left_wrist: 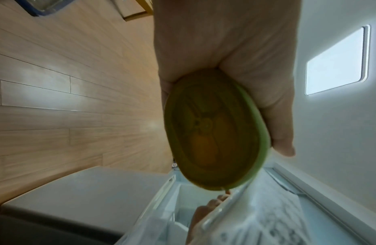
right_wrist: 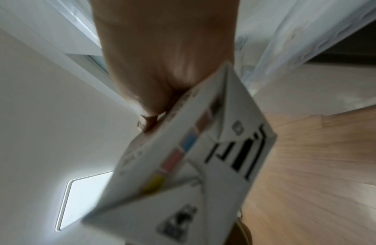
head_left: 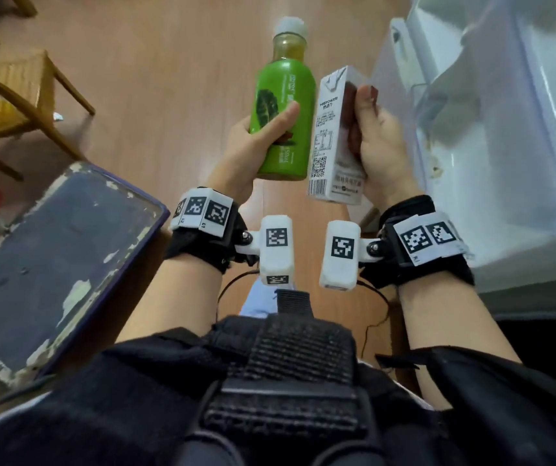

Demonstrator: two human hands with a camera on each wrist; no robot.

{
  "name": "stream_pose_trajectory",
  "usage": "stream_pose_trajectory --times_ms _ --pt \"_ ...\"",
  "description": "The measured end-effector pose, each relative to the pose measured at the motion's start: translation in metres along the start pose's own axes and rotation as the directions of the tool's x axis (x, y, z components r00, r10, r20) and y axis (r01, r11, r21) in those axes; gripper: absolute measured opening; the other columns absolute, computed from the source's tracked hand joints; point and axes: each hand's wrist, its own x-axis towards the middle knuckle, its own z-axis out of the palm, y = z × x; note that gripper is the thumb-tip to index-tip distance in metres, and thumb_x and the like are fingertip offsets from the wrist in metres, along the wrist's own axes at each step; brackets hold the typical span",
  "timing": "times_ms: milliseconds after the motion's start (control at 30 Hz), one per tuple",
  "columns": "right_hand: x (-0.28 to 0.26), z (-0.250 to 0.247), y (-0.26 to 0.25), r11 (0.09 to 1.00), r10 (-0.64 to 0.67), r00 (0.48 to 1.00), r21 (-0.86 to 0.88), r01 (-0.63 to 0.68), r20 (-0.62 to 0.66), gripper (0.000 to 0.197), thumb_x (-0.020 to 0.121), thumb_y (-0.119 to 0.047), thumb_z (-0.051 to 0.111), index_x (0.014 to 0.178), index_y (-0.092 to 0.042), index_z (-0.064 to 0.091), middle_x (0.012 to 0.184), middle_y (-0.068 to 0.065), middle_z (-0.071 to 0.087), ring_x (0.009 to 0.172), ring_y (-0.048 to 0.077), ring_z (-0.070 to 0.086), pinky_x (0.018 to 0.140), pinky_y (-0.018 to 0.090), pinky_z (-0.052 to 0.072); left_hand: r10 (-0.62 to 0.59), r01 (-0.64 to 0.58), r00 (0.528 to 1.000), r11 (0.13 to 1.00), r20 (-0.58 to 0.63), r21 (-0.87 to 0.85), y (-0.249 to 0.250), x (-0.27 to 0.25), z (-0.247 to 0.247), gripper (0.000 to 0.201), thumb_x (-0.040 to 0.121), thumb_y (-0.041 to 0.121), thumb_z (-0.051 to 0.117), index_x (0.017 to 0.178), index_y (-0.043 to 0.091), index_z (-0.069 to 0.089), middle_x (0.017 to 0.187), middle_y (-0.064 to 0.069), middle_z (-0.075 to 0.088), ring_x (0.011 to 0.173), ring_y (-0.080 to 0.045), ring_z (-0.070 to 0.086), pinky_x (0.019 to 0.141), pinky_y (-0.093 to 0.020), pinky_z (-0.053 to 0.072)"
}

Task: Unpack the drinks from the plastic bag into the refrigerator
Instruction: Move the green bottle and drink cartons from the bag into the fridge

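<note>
My left hand (head_left: 256, 136) grips a green tea bottle (head_left: 286, 95) with a white cap, held upright over the wooden floor. The left wrist view looks up at the bottle's round base (left_wrist: 212, 129) under my palm (left_wrist: 220, 41). My right hand (head_left: 374, 136) holds a white and brown drink carton (head_left: 330, 136) right beside the bottle. In the right wrist view the carton's folded bottom (right_wrist: 193, 165) fills the middle below my hand (right_wrist: 166, 49). The open refrigerator (head_left: 488, 129) stands just to the right, with a clear door shelf (head_left: 438, 95). No plastic bag shows.
A worn dark blue tabletop (head_left: 51, 257) lies at the lower left. A wooden chair (head_left: 10, 95) stands at the far left on the wood floor (head_left: 169, 79). A ceiling light panel (left_wrist: 338, 61) shows above in both wrist views.
</note>
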Motion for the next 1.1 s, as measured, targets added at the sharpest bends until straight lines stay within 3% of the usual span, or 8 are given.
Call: stream_pose_trajectory --times_ms 100,200,367,433,600,800,933,1100 --pt "0.041 0.012 0.005 0.998 0.035 0.998 -0.046 -0.033 0.053 0.025 0.098 -0.033 0.047 0.085 -0.015 0.059 0.074 -0.003 0.069 0.068 0.012 0.062 0.065 0.024 0.052 -0.003 0.002 0.999 1.000 -0.034 -0.019 0.006 0.037 -0.020 0.024 0.087 0.032 0.067 0.102 0.016 0.061 0.091 -0.003 0.070 0.076 -0.015 0.071 0.062 -0.029 0.059" --pt "0.086 0.029 0.002 0.997 0.024 0.998 -0.075 -0.020 0.050 0.026 0.096 -0.032 0.050 0.078 -0.015 0.057 0.056 -0.011 0.065 0.050 -0.001 0.055 0.049 0.012 0.045 0.006 -0.006 0.999 1.000 -0.037 -0.007 0.019 0.086 -0.037 0.028 0.081 0.033 0.071 0.102 0.017 0.061 0.095 -0.004 0.070 0.080 -0.016 0.070 0.064 -0.028 0.058" --pt "0.178 0.063 0.001 0.992 -0.064 0.994 -0.116 0.054 -0.084 0.020 0.092 -0.033 0.058 0.094 -0.013 0.061 0.094 0.006 0.069 0.083 0.012 0.066 0.077 0.030 0.057 0.010 -0.010 1.000 0.998 0.002 0.061 0.052 0.189 -0.062 0.043 0.067 0.035 0.076 0.104 0.014 0.064 0.095 -0.005 0.071 0.079 -0.017 0.070 0.068 -0.029 0.058" --pt "0.211 0.077 -0.001 0.992 -0.092 0.982 -0.100 0.076 -0.166 0.019 0.091 -0.033 0.059 0.093 -0.014 0.062 0.097 0.008 0.069 0.089 0.016 0.065 0.089 0.038 0.056 -0.005 0.000 0.999 0.995 0.047 0.096 0.068 0.229 -0.071 0.040 0.067 0.034 0.077 0.101 0.016 0.065 0.093 -0.003 0.072 0.078 -0.015 0.070 0.068 -0.029 0.058" --pt "0.271 0.086 -0.007 0.993 -0.110 0.926 -0.069 0.091 -0.362 0.028 0.084 -0.038 0.065 0.098 -0.014 0.063 0.100 0.007 0.070 0.095 0.019 0.067 0.096 0.044 0.053 -0.060 0.031 0.984 0.985 0.168 0.172 0.090 0.312 -0.077 0.038 0.067 0.034 0.077 0.099 0.017 0.065 0.091 -0.001 0.072 0.078 -0.014 0.070 0.069 -0.029 0.058" --pt "0.330 0.050 -0.021 0.990 -0.132 0.810 -0.044 0.131 -0.571 0.026 0.089 -0.026 0.063 0.106 -0.006 0.060 0.093 0.002 0.068 0.082 0.004 0.066 0.081 0.022 0.055 -0.182 0.096 0.932 0.958 0.314 0.271 0.099 0.400 -0.026 0.038 0.066 0.037 0.077 0.095 0.015 0.067 0.083 -0.002 0.068 0.070 -0.015 0.068 0.058 -0.027 0.056" --pt "0.373 0.006 -0.032 0.986 -0.165 0.732 -0.082 0.149 -0.660 0.017 0.085 -0.034 0.066 0.093 -0.020 0.061 0.104 0.006 0.068 0.098 0.015 0.065 0.098 0.038 0.052 -0.262 0.113 0.871 0.930 0.415 0.350 0.100 0.461 0.029 0.028 0.077 0.033 0.077 0.092 0.012 0.067 0.081 -0.003 0.069 0.063 -0.015 0.068 0.055 -0.024 0.055" --pt "0.422 -0.050 -0.058 0.981 -0.195 0.645 -0.138 0.138 -0.739 0.023 0.078 -0.042 0.067 0.088 -0.023 0.060 0.105 0.009 0.068 0.105 0.026 0.065 0.100 0.046 0.050 -0.399 0.141 0.785 0.861 0.474 0.489 0.105 0.531 0.100 0.038 0.078 0.038 0.076 0.099 0.008 0.066 0.083 -0.005 0.071 0.062 -0.015 0.069 0.055 -0.023 0.054"
